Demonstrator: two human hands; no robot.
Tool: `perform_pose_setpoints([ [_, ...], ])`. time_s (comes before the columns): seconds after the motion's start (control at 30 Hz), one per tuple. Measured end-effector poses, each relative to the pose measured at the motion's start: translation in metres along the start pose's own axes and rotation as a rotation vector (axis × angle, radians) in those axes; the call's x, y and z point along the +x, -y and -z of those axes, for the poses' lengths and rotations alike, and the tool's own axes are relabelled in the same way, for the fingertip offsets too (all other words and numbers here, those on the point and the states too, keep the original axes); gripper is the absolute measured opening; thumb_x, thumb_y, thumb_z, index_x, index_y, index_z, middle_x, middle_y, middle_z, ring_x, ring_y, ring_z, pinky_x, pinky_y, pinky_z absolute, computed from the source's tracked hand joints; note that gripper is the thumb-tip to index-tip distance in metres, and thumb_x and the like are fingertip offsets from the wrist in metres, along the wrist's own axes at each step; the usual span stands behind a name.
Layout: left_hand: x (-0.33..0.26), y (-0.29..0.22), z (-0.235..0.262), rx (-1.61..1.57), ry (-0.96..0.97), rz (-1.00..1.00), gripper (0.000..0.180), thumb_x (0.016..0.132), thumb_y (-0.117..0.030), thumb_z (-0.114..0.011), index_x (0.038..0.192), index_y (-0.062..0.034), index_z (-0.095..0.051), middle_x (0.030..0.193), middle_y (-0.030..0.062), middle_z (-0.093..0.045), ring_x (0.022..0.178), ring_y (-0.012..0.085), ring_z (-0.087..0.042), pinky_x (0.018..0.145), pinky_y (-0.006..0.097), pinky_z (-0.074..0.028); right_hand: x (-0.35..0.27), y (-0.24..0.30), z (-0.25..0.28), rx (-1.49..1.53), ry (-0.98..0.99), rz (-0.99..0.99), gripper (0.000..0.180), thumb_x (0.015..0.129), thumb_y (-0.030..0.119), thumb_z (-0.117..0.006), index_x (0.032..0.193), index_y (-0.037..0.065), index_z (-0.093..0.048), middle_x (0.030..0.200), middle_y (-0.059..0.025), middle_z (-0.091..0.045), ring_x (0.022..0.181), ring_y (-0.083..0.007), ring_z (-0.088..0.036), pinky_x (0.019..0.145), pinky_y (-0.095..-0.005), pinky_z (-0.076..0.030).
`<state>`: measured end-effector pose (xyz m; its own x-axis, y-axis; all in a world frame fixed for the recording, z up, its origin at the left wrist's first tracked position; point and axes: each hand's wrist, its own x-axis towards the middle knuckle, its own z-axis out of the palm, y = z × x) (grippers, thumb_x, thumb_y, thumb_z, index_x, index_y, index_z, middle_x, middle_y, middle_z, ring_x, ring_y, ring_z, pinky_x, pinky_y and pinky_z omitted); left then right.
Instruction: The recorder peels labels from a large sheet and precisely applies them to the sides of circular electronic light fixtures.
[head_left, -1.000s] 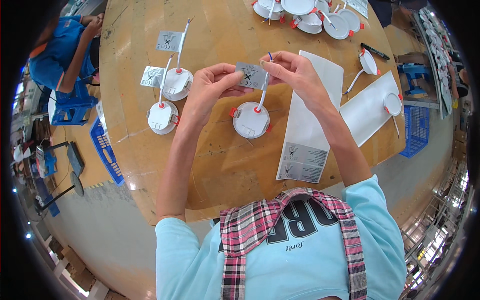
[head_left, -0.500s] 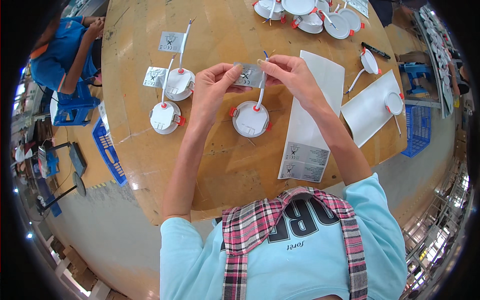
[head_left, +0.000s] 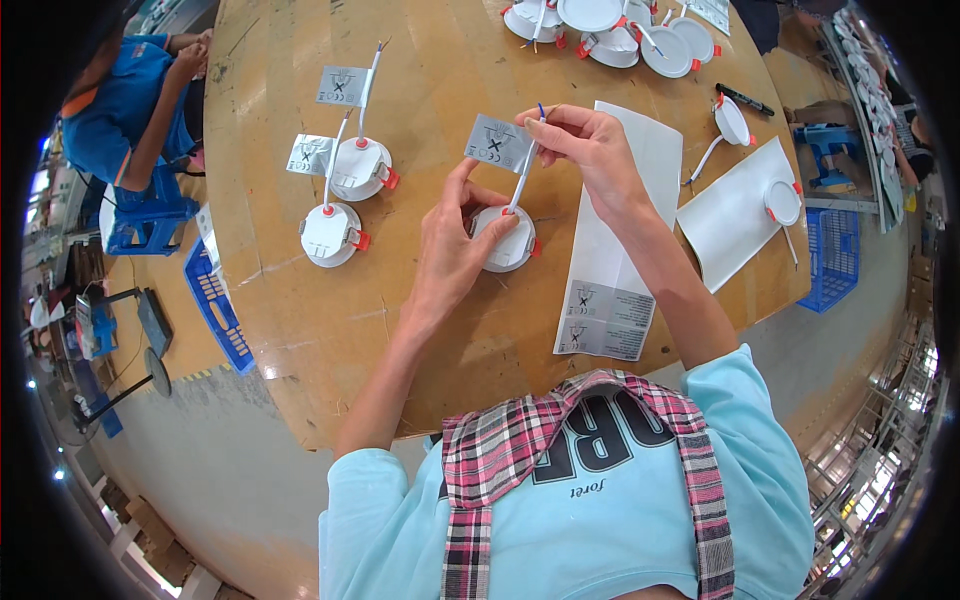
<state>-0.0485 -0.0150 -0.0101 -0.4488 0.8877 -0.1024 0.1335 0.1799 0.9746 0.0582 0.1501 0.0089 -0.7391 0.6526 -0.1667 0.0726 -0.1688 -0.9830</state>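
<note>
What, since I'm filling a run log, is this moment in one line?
left hand: holding lamp | right hand: pinching cable beside silver label | leftward: two labelled lamps | rightward: label sheet

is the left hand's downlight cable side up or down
Cable side up: on the downlight, the white cable rises from the red grommet toward the right hand.

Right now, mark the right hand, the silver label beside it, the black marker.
Right hand (head_left: 590, 152), head view: near thumb base.
Silver label (head_left: 497, 143), head view: printed face.
Black marker (head_left: 745, 100), head view: middle of barrel.
</note>
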Motion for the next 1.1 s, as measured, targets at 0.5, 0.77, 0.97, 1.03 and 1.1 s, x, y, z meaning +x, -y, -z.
perform_pose_setpoints([
  [0.5,0.002,0.007,0.002,-0.112,-0.005,-0.027,0.075,0.082,-0.004,-0.068,0.144,0.0041,-0.026,0.093,0.0125,-0.067,0.087,0.0197,-0.065,0.085,0.033,-0.050,-0.004,0.001,0.011,-0.164,0.135,-0.044,0.030,0.089,0.030,-0.068,0.088,0.000,-0.070,0.076,-0.0034,-0.067,0.065,-0.0069,-0.056,0.062,-0.0221,-0.047],
  [0.77,0.005,0.004,0.006,-0.057,0.049,-0.018,0.074,0.082,-0.004,-0.068,0.144,0.0042,-0.027,0.093,0.0134,-0.067,0.087,0.0197,-0.065,0.083,0.033,-0.050,-0.005,0.002,0.009,-0.086,0.094,-0.083,0.028,0.091,0.028,-0.065,0.089,0.000,-0.070,0.075,-0.0038,-0.066,0.065,-0.0059,-0.054,0.064,-0.0219,-0.045],
  [0.97,0.003,-0.002,0.007,-0.111,0.072,0.014,0.070,0.083,-0.008,-0.068,0.141,0.0045,-0.030,0.098,0.0131,-0.065,0.090,0.0193,-0.064,0.083,0.031,-0.050,-0.007,-0.002,0.008,-0.258,0.049,-0.075,0.032,0.089,0.032,-0.065,0.085,0.000,-0.069,0.072,-0.0026,-0.065,0.064,-0.0070,-0.055,0.060,-0.0216,-0.045],
  [1.03,0.007,-0.007,0.011,-0.152,0.099,0.070,0.067,0.085,-0.008,-0.067,0.140,0.0055,-0.032,0.102,0.0125,-0.063,0.093,0.0180,-0.063,0.083,0.029,-0.050,-0.006,-0.003,0.003,-0.214,0.056,-0.041,0.033,0.089,0.032,-0.065,0.084,0.000,-0.068,0.071,-0.0027,-0.064,0.065,-0.0072,-0.055,0.060,-0.0215,-0.045],
  [1.1,0.019,-0.007,0.014,-0.438,-0.076,0.074,0.064,0.089,-0.018,-0.065,0.140,0.0035,-0.032,0.109,0.0142,-0.062,0.092,0.0179,-0.063,0.083,0.030,-0.050,-0.007,0.000,-0.001,-0.201,0.062,-0.044,0.033,0.089,0.032,-0.065,0.084,0.000,-0.068,0.071,-0.0027,-0.064,0.064,-0.0072,-0.055,0.059,-0.0214,-0.044],
])
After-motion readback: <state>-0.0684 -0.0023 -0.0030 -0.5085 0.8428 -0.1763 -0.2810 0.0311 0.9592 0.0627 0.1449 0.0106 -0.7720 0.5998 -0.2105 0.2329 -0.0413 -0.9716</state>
